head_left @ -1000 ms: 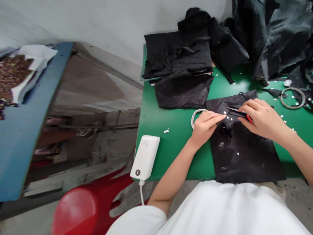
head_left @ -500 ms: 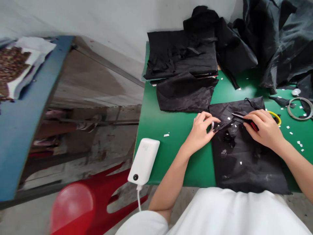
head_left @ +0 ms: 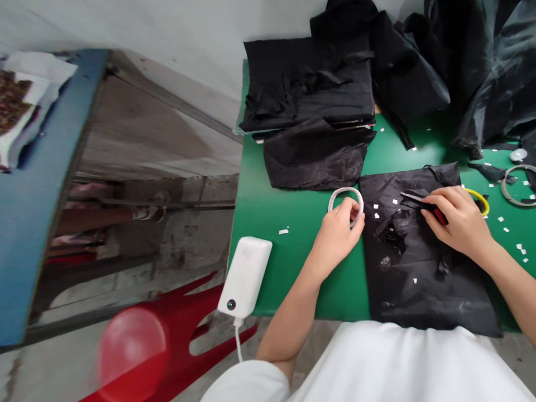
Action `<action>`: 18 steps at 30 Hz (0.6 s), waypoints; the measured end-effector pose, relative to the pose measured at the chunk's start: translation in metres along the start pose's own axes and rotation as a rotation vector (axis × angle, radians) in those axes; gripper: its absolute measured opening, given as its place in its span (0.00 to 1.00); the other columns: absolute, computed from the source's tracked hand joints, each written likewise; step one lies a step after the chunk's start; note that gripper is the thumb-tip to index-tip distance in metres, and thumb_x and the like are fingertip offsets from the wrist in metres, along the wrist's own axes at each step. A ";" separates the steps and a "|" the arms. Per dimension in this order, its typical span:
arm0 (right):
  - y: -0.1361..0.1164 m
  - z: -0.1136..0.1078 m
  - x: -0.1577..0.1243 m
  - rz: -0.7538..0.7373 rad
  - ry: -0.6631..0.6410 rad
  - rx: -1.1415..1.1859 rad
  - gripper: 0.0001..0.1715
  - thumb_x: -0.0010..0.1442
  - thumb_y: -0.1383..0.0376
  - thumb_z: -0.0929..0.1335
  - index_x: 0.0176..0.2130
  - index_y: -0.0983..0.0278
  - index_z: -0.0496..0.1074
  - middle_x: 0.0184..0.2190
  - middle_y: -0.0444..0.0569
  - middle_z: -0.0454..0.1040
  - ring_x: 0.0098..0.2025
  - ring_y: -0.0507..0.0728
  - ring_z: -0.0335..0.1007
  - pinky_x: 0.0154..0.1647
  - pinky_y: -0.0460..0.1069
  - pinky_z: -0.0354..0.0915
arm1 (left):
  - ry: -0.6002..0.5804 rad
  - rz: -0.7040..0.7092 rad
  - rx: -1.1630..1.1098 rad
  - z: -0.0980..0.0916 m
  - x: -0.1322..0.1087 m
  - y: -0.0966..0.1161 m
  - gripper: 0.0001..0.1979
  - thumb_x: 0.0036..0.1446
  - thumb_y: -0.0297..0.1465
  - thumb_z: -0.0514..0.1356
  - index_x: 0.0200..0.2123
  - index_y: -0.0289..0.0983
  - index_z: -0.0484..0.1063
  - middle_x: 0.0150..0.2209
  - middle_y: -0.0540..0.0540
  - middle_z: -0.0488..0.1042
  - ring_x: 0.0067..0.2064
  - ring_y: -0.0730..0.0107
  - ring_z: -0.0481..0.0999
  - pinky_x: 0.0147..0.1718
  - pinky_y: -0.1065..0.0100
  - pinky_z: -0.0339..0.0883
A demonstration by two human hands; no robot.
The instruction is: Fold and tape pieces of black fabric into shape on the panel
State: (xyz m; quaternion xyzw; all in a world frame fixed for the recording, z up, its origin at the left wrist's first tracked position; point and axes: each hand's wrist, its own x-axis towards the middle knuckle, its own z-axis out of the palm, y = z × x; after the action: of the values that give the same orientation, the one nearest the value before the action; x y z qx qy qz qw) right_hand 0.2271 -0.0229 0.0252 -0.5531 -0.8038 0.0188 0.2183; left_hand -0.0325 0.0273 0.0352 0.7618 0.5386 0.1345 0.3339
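My left hand (head_left: 337,234) is closed on a thin white ring (head_left: 335,196), held over the green table (head_left: 310,262) just left of a black fabric piece (head_left: 431,296). My right hand (head_left: 460,223) is wrapped around scissors (head_left: 412,196), their pointed blades aimed left above the fabric. Part of a red grip shows under my fingers, and a yellow loop (head_left: 481,202) sticks out behind the hand; whether it belongs to the scissors is unclear. A crumpled black scrap (head_left: 393,228) and small white bits (head_left: 376,207) lie on the fabric.
Folded black fabric (head_left: 318,156) and a stack of black pieces (head_left: 305,78) sit farther back. Black bags (head_left: 477,72) fill the back right. A second ring (head_left: 508,192) lies far right. A white power bank (head_left: 246,276) with a cable rests near the left edge, beside a red chair (head_left: 167,340).
My left hand has drawn back slightly left from the black fabric, and the white ring in it now shows more fully. The right hand keeps its grip on the scissors. The view has shifted slightly.
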 end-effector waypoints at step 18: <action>0.016 -0.031 -0.013 0.153 -0.258 -0.258 0.19 0.50 0.70 0.64 0.44 0.61 0.63 0.32 0.56 0.69 0.29 0.64 0.67 0.26 0.56 0.60 | 0.143 0.017 -0.544 -0.005 -0.013 0.014 0.12 0.61 0.31 0.59 0.48 0.38 0.68 0.36 0.48 0.79 0.36 0.72 0.82 0.39 0.73 0.77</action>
State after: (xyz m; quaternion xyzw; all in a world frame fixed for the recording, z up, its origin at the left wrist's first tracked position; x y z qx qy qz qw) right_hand 0.2562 -0.0353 0.0450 -0.6291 -0.7764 0.0031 0.0388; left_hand -0.0300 0.0144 0.0502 0.6372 0.4985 0.3303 0.4862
